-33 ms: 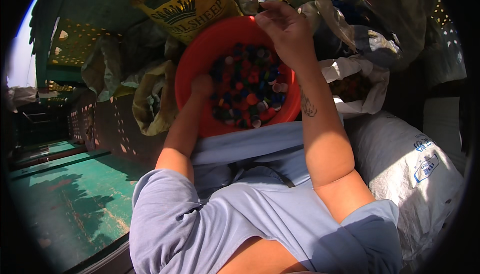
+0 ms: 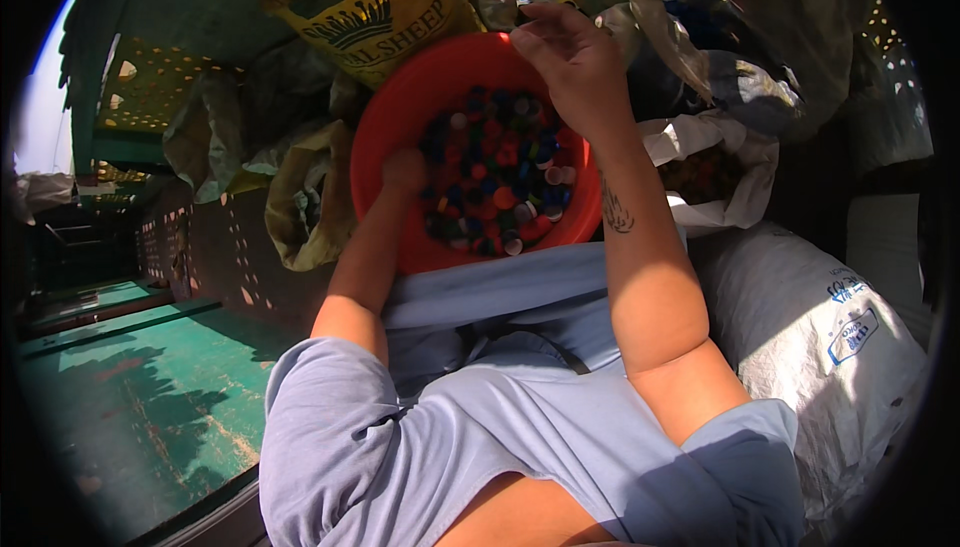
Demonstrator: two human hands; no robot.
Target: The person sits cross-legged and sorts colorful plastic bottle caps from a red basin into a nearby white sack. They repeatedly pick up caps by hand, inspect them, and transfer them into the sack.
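A red plastic basin (image 2: 385, 112) rests in front of me against my lap. Inside it lies a heap of small bottle caps (image 2: 500, 172), mostly red, dark blue, green and white. My left hand (image 2: 404, 171) reaches down into the basin at the left edge of the heap; its fingers are in shadow and hidden. Above the basin's far right rim I hold up my right hand (image 2: 578, 62), thumb and bent fingers apart, with nothing visible between them.
Behind the basin stands a yellow sack (image 2: 370, 17) with a dark crown print. An open tan sack (image 2: 305, 212) is on the left. To the right are an open white sack (image 2: 735, 172) with small pieces inside and a full white sack (image 2: 800, 317). Green flooring (image 2: 150, 397) lies at lower left.
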